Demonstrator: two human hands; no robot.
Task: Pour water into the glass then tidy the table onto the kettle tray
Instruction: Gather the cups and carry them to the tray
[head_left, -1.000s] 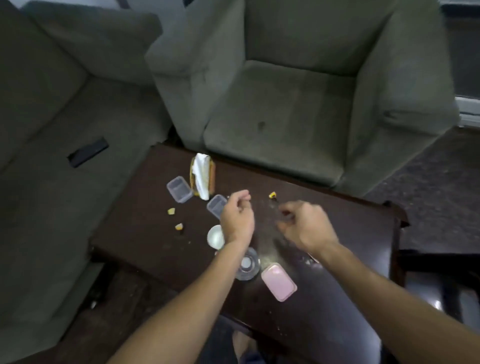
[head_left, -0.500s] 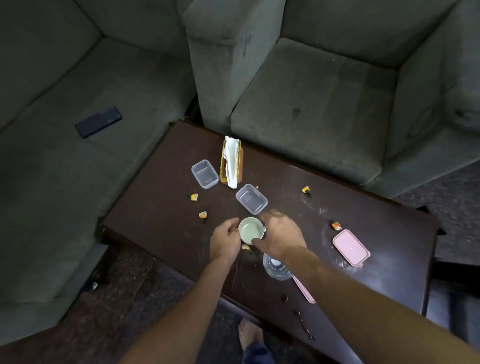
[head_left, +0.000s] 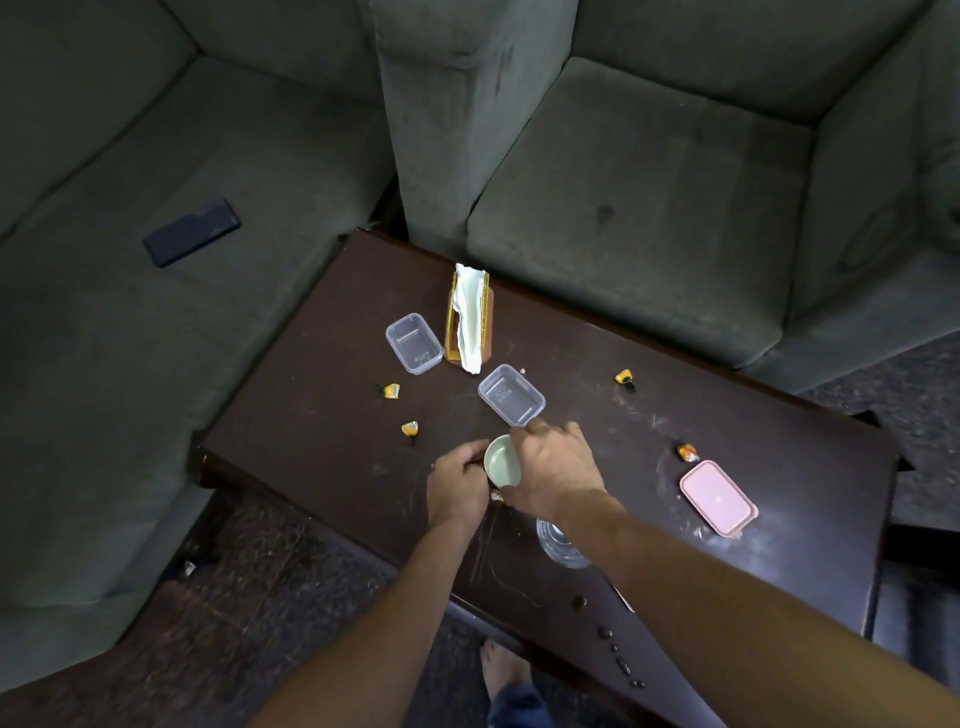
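A small pale green bowl (head_left: 502, 461) sits near the front edge of the dark wooden table (head_left: 753, 415). My left hand (head_left: 457, 480) grips its left rim and my right hand (head_left: 553, 470) curls over its right side. A clear glass (head_left: 561, 548) stands just behind my right wrist, partly hidden by the forearm. Two clear plastic containers (head_left: 414, 343) (head_left: 511, 394) lie further back, beside a napkin holder (head_left: 469, 318) with white napkins. A pink lidded box (head_left: 719, 498) lies at the right. Several wrapped sweets (head_left: 390, 390) (head_left: 624, 376) are scattered about. No kettle or tray is in view.
Grey-green sofas surround the table at the left and back; a dark phone (head_left: 191, 232) lies on the left seat. A sweet (head_left: 410, 428) and another (head_left: 687, 452) lie loose. Small dark crumbs (head_left: 605, 633) dot the table's front edge. My bare foot (head_left: 501, 670) shows below.
Both hands came back from the table's middle and closed around the green bowl. The view shifted down and left; in the last half second the hands barely moved.
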